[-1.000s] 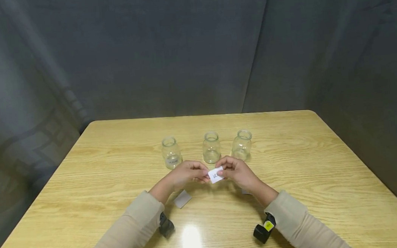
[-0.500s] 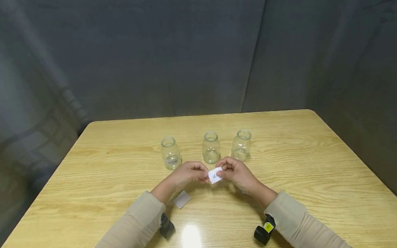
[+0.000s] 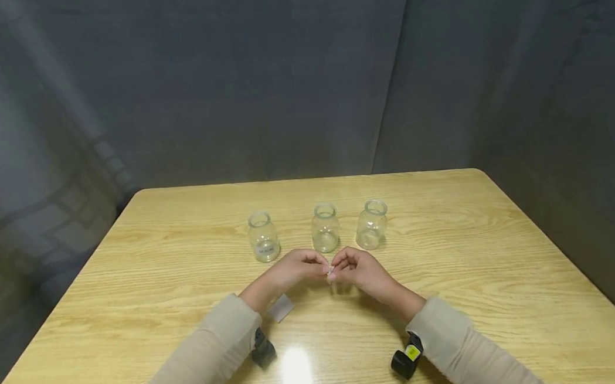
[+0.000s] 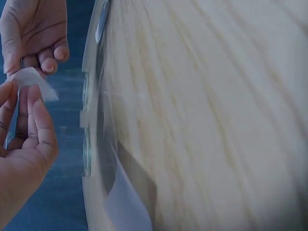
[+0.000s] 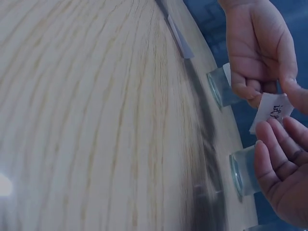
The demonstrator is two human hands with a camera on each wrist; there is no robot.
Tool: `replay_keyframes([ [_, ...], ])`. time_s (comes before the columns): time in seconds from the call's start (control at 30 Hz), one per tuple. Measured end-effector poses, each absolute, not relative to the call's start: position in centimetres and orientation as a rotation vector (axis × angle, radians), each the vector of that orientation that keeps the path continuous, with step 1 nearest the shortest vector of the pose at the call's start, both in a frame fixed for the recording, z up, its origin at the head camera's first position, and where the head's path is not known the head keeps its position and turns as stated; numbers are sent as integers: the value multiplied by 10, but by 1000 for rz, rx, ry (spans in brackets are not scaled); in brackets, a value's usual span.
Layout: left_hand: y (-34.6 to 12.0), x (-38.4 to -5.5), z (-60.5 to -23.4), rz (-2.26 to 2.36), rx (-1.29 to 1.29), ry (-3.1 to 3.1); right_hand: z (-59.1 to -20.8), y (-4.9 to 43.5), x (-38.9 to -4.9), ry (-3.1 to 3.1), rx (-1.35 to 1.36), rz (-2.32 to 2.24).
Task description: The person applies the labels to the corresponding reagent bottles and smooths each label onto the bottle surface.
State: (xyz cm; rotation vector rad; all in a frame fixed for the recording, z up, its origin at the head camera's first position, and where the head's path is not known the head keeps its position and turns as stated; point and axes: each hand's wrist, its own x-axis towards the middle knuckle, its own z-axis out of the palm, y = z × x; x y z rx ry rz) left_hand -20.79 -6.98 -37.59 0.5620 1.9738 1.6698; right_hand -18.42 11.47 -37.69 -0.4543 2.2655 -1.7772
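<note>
My left hand (image 3: 294,270) and right hand (image 3: 364,273) meet fingertip to fingertip above the table. Between them they pinch a small white paper label (image 5: 273,109) that carries dark handwriting. Mostly fingers cover it in the head view; in the left wrist view the label's pale side (image 4: 36,82) shows, bent and slightly blurred. Just beyond the hands stand a middle glass jar (image 3: 325,229) and a right glass jar (image 3: 371,225), both without a lid. The left glass jar (image 3: 263,233) bears a written label (image 3: 266,250) low on its front.
One loose white label (image 3: 281,309) lies on the wooden table (image 3: 478,299) beside my left wrist. Another paper piece (image 4: 102,21) appears at the top of the left wrist view. Dark curtains (image 3: 258,83) hang behind the table.
The label between the hands has turned from facing the head camera to nearly hidden behind the fingers. My hands have drawn closer together, the left shifting slightly right. The jars still stand in place.
</note>
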Motion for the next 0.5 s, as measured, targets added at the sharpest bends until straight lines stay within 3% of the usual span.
replay_keyframes([
  [0.5, -70, -206, -373, 1539, 590, 2142, -377, 113, -182, 2288, -433, -1792],
])
